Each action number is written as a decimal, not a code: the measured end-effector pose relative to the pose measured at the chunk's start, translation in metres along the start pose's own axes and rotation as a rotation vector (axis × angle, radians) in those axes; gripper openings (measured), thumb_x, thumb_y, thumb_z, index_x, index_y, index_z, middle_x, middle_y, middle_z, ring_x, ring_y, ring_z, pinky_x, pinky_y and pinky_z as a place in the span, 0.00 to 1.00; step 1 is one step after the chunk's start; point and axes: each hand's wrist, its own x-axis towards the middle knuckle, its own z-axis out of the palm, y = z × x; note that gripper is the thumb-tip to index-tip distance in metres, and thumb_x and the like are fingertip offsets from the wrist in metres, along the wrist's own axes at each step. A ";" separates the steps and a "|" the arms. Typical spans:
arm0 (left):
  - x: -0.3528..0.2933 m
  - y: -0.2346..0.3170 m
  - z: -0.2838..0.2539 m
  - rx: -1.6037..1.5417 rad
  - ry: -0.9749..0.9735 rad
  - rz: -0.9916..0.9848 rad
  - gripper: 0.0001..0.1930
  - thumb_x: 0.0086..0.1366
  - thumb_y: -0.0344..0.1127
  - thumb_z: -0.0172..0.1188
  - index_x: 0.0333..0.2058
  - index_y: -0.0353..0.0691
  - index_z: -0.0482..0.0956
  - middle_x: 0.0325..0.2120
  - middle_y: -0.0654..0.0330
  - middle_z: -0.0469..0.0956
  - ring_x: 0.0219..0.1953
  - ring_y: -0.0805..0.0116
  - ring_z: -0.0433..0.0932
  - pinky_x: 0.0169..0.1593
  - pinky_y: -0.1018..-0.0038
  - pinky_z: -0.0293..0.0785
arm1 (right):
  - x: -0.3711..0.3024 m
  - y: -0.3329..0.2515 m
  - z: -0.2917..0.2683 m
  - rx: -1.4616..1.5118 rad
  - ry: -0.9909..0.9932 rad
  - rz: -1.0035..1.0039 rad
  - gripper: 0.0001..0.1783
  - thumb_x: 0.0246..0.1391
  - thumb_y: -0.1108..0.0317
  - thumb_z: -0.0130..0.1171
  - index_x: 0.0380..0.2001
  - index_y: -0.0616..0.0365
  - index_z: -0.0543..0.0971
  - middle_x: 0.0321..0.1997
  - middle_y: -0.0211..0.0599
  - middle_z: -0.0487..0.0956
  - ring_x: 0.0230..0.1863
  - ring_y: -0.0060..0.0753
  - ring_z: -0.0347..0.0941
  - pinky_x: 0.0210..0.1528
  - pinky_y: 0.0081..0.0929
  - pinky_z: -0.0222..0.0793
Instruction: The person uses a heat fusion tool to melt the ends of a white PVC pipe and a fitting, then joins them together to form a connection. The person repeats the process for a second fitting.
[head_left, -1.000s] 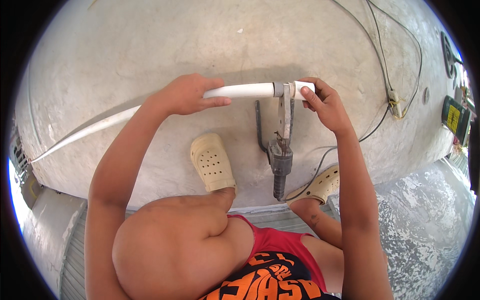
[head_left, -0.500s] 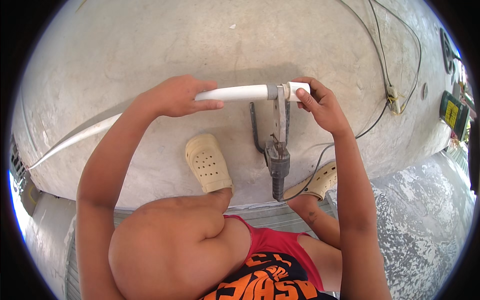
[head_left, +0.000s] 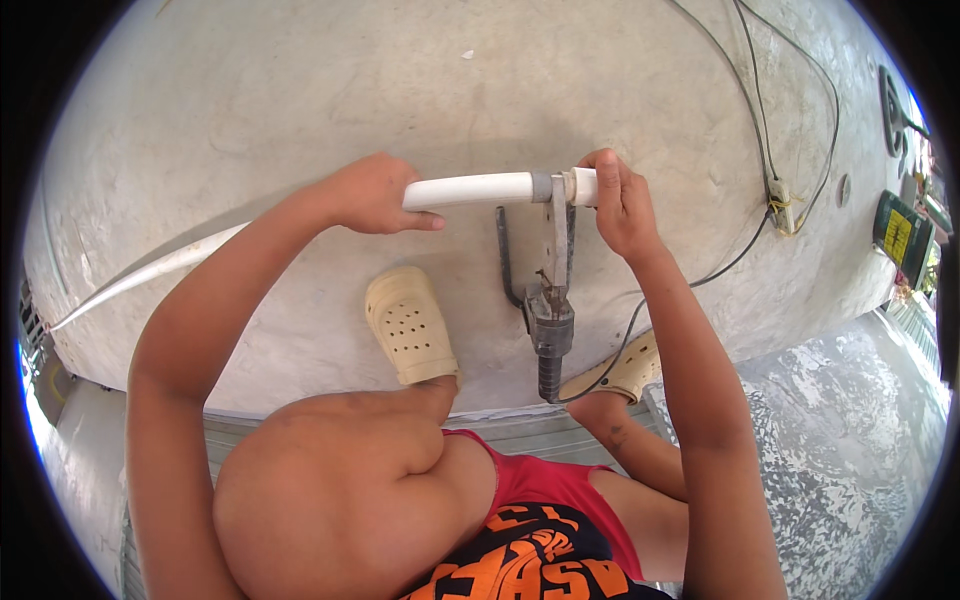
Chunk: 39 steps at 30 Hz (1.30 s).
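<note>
My left hand (head_left: pixel 372 196) is wrapped around a long white plastic pipe (head_left: pixel 470 190), its thumb along the underside. The pipe's right end sits in the grey sleeve (head_left: pixel 541 187) of a pipe welding iron (head_left: pixel 550 325). On the iron's opposite side, a short white pipe fitting (head_left: pixel 584 187) meets the plate in line with the pipe. My right hand (head_left: pixel 624 205) closes over the fitting's outer end, and its palm hides part of it. The iron's dark handle points toward me, with its black metal stand (head_left: pixel 507 255) beside the plate.
The pipe's far end reaches the left edge of the concrete floor (head_left: pixel 300 90). A black cord (head_left: pixel 735 262) runs from the iron to an extension socket (head_left: pixel 783 205) at the right. My feet in beige clogs (head_left: pixel 410 330) flank the iron. A green and yellow case (head_left: pixel 900 235) stands far right.
My right hand has shifted from pinching the fitting's side to cupping its outer end. My left hand has slid slightly right along the pipe, its fingers wrapping closer.
</note>
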 end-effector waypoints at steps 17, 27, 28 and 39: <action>-0.002 0.034 0.018 0.196 0.231 -0.322 0.10 0.58 0.34 0.67 0.38 0.39 0.91 0.29 0.50 0.88 0.33 0.50 0.88 0.41 0.57 0.84 | 0.000 0.003 0.025 0.090 0.172 0.134 0.26 0.78 0.55 0.42 0.33 0.63 0.79 0.25 0.47 0.78 0.29 0.41 0.74 0.38 0.40 0.72; 0.004 0.012 0.000 0.066 0.053 -0.067 0.14 0.59 0.43 0.72 0.34 0.36 0.89 0.29 0.49 0.87 0.32 0.53 0.87 0.39 0.60 0.81 | 0.002 -0.003 0.019 0.106 0.122 0.160 0.26 0.78 0.54 0.42 0.33 0.63 0.79 0.25 0.43 0.77 0.29 0.35 0.72 0.36 0.38 0.70; 0.002 0.003 -0.005 -0.046 -0.027 -0.014 0.15 0.59 0.45 0.72 0.33 0.37 0.88 0.28 0.51 0.87 0.31 0.56 0.86 0.38 0.62 0.80 | 0.000 -0.003 0.019 0.126 0.110 0.155 0.26 0.79 0.54 0.42 0.33 0.63 0.79 0.24 0.42 0.76 0.30 0.34 0.72 0.36 0.37 0.70; -0.013 -0.030 -0.017 -0.115 -0.297 -0.362 0.19 0.57 0.47 0.73 0.25 0.35 0.83 0.19 0.55 0.81 0.24 0.60 0.82 0.35 0.63 0.79 | -0.003 0.009 0.014 0.072 0.084 -0.007 0.25 0.78 0.55 0.41 0.32 0.60 0.77 0.23 0.48 0.75 0.25 0.48 0.72 0.32 0.42 0.68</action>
